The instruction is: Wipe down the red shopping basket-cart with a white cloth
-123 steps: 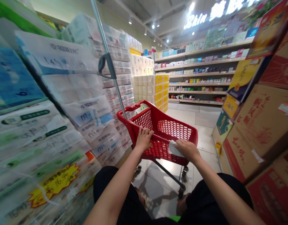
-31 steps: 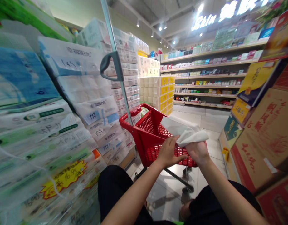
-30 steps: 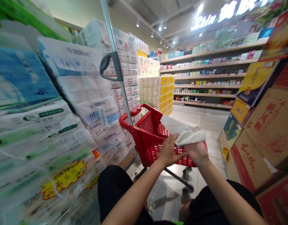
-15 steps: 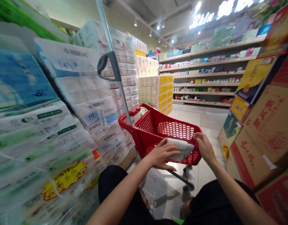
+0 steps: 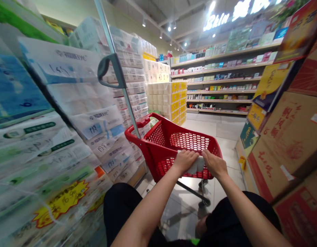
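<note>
A white folded cloth [image 5: 196, 167] hangs against the near side of a red plastic shopping cart [image 5: 148, 147], at its top edge. My left hand [image 5: 186, 161] is closed with its fingers curled over the cloth's upper left part at the rim. Close by on the right, my right hand [image 5: 215, 164] is closed around the cloth's upper right end, thumb side up. Both sets of fingertips are hidden behind the rim or cloth. A grey pole with a looped handle [image 5: 112, 70] rises at the cart's left end.
Wrapped tissue packs [image 5: 96, 137] are stacked high along the left, with a yellow price tag [image 5: 61, 202]. Cardboard boxes [image 5: 297, 130] line the right side. Shelves of small goods [image 5: 225, 79] stand behind, beyond a tiled floor [image 5: 202, 123]. The cart's wheels [image 5: 204, 201] show below.
My left hand has gone from lying spread on the cloth to curling over its top edge. The right hand has moved inward and closed on the cloth. The view has shifted slightly.
</note>
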Tool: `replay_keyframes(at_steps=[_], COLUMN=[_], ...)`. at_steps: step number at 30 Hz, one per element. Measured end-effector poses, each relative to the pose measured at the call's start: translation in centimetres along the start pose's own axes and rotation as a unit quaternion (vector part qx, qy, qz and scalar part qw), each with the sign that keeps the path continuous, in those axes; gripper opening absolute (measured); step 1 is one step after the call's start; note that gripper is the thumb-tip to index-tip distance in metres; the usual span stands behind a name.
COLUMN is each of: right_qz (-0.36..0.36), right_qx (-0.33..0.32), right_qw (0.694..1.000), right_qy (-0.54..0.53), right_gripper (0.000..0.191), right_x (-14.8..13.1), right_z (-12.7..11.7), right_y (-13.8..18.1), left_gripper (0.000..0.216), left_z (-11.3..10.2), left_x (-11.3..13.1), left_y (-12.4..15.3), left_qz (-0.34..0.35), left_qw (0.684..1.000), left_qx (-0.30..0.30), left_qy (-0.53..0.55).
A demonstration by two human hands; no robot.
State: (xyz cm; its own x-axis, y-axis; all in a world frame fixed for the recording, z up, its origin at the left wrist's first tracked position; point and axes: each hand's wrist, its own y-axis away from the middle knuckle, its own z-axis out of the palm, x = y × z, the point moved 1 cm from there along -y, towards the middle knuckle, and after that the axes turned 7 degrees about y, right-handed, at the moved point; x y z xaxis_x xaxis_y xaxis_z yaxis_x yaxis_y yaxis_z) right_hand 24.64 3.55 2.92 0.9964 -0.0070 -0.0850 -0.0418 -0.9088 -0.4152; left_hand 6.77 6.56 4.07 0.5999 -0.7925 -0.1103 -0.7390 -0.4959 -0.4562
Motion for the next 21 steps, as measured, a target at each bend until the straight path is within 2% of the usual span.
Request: replay_keyframes(at_steps=[4,8,11,13,16,21], right_qz=[-0.006,-0.020,-0.023,-0.024,-0.024,-0.007], right_qx=[0.021,0.030,0.032,0.031,0.033,0.029], right_qw=[1.000,0.999,0.999,0.999,0.999,0.999], right_qy=[0.005,0.004,0.011,0.012,0.005,-0.019], right_gripper=[0.043,0.045,0.045,0.044,0.044,0.048], right_x=[0.2,0.2,0.1,0.0,-0.4,-1.7], right_z=[0.3,0.8,1.0,1.0,0.7,0.3], right_y=[-0.2,-0.3,-0.3,-0.3,-0.2,0.4], left_gripper=[0.026,0.031,0.034,0.034,0.028,0.023], left_z=[-2.5,-6.1,-8.7,-9.8,-10.4,-9.9], left_x=[-4.4,-9.8,-12.8,-13.9,-14.5,-14.4], left_y=[3.0,6.8,9.3,10.5,11.4,11.2], left_qz=[-0.010,-0.029,-0.046,-0.085,-0.132,-0.136], left_qw=[1.000,0.998,0.997,0.993,0.984,0.984], left_qx=[-0.005,-0.014,-0.009,0.027,0.084,0.088], left_qy=[-0.024,-0.051,-0.065,-0.079,-0.081,-0.074])
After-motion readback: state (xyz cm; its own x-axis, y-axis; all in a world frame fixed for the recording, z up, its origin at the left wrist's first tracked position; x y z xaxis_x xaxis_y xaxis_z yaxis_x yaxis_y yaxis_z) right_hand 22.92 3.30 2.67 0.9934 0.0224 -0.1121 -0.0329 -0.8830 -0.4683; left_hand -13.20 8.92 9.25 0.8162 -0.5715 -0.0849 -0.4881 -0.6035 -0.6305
